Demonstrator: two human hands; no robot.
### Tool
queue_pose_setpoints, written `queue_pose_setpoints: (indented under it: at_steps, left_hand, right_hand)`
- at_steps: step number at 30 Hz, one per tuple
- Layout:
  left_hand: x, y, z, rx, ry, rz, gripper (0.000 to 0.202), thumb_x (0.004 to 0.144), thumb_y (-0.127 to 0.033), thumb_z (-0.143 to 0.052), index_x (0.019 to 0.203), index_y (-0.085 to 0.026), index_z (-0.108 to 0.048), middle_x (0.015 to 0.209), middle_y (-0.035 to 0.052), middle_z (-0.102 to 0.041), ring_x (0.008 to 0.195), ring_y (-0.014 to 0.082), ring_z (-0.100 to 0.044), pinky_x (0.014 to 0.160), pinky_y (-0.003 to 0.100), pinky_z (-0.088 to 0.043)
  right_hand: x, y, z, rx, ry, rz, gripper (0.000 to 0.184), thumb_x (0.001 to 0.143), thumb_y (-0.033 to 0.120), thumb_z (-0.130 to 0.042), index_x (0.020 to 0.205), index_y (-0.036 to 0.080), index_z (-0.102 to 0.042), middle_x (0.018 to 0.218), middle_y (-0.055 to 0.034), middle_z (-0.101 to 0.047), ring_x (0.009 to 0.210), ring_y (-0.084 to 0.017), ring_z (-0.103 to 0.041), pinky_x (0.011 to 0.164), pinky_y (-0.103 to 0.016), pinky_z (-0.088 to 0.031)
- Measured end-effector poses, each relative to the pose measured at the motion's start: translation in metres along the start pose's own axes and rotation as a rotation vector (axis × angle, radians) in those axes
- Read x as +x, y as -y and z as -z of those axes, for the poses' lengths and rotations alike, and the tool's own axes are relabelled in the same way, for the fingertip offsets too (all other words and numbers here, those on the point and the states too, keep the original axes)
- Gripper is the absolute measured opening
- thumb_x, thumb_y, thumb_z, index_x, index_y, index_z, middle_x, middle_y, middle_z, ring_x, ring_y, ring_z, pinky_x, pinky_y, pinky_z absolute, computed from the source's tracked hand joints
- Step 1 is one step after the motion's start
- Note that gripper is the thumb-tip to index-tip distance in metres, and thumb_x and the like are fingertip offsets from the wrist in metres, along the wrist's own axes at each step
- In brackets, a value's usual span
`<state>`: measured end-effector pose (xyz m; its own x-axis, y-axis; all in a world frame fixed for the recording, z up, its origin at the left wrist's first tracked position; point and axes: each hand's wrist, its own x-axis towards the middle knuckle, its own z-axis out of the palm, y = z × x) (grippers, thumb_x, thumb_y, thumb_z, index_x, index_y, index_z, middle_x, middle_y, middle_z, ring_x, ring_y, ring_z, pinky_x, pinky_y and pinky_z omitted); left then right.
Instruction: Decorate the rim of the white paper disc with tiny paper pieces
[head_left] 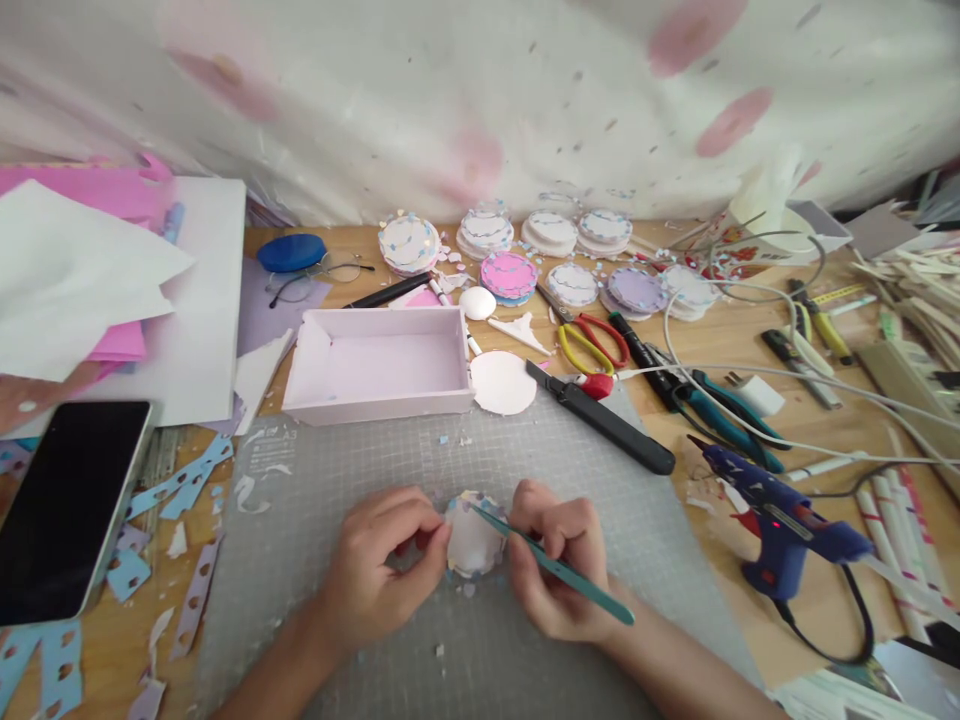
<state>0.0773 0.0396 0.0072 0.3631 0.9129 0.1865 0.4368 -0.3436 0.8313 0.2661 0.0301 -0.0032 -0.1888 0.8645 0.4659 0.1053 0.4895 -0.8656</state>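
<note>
A small white paper disc point(475, 545) with bits of pastel confetti round its edge lies on the grey cutting mat point(352, 460). My left hand point(390, 560) is closed, its thumb and forefinger pinching the disc's left edge. In my right hand point(559, 555) is a pair of slim teal tweezers point(577, 583), gripped like a pen. Their pointed tip reaches over the disc's upper rim. Whether the tip holds a piece of confetti is too small to tell. Beyond the hands, a plain white circle point(504, 383) rests beside a pale lilac box point(382, 362).
Several decorated discs, one pink point(508, 274), stand in rows at the back. A black cutter point(607, 420) lies right of the circle. Further right are a blue glue gun point(780, 520), pliers point(731, 410) and a white cable point(750, 365). A phone point(71, 510) lies at left.
</note>
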Motion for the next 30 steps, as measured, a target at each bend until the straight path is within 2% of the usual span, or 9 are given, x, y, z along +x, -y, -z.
queue_pose_setpoints:
  at_steps: [6,16,30]
  left_hand:
    - [-0.0023,0.0025,-0.0010,-0.010,0.015,-0.004,0.021,0.085,-0.012,-0.054,0.065,-0.017,-0.053,0.057,-0.0010,-0.052,0.052,0.0097,-0.044,0.051,0.022,-0.034]
    - [-0.0010,0.0027,-0.0023,-0.007,0.011,-0.008,0.021,0.084,-0.011,-0.055,0.064,-0.018,-0.052,0.057,-0.0012,-0.052,0.052,0.0100,-0.043,0.051,0.022,-0.035]
    - [-0.0031,0.0035,-0.0019,-0.009,-0.005,-0.026,0.021,0.085,-0.011,-0.054,0.065,-0.017,-0.052,0.058,-0.0012,-0.051,0.052,0.0094,-0.043,0.050,0.021,-0.034]
  right_hand:
    - [0.0040,0.0000,0.0047,-0.223,0.134,0.158,0.036,0.068,-0.001,-0.048,0.074,0.025,-0.023,0.057,0.0064,-0.034,0.052,-0.014,-0.031,0.053,-0.027,-0.027]
    - [0.0029,-0.0014,0.0086,-0.424,0.233,0.294,0.036,0.067,0.000,-0.049,0.070,0.025,-0.024,0.054,0.0057,-0.033,0.050,-0.015,-0.028,0.050,-0.030,-0.025]
    - [-0.0010,-0.0003,0.0069,-0.429,0.173,0.344,0.033,0.068,0.000,-0.049,0.065,0.023,-0.026,0.053,0.0046,-0.037,0.052,-0.014,-0.030,0.052,-0.030,-0.025]
